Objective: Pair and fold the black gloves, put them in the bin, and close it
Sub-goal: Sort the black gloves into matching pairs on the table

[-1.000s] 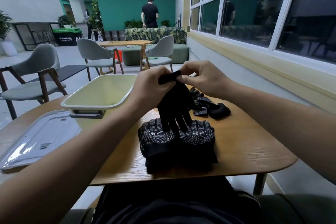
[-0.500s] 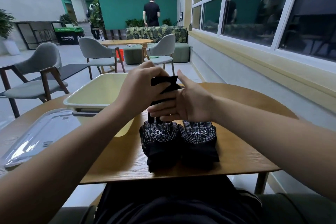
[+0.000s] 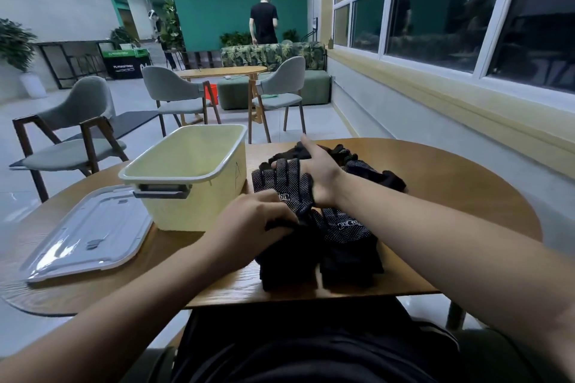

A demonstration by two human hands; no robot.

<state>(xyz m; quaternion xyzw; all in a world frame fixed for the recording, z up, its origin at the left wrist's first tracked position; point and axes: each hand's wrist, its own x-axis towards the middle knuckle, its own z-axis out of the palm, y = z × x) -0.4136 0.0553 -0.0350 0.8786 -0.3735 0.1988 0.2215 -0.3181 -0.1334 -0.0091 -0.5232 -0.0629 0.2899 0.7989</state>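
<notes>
A black dotted glove (image 3: 287, 185) lies flat on the wooden table (image 3: 451, 196), fingers pointing away from me. My right hand (image 3: 317, 169) presses down on it with straight fingers. My left hand (image 3: 253, 222) grips its cuff end, fingers curled. Two folded black glove bundles (image 3: 342, 246) lie side by side near the table's front edge. More loose black gloves (image 3: 370, 169) are heaped behind my right hand. The pale yellow bin (image 3: 186, 177) stands open to the left. Its clear lid (image 3: 90, 230) lies flat further left.
Grey chairs (image 3: 71, 140) and a second table (image 3: 224, 71) stand beyond my table. A person in black (image 3: 264, 19) stands far off by a sofa. A wall with windows (image 3: 435, 9) runs along the right.
The glove was held up in the air between both hands; now it lies flat on the table, my right hand pressing it and my left at its cuff. The camera tilted down.
</notes>
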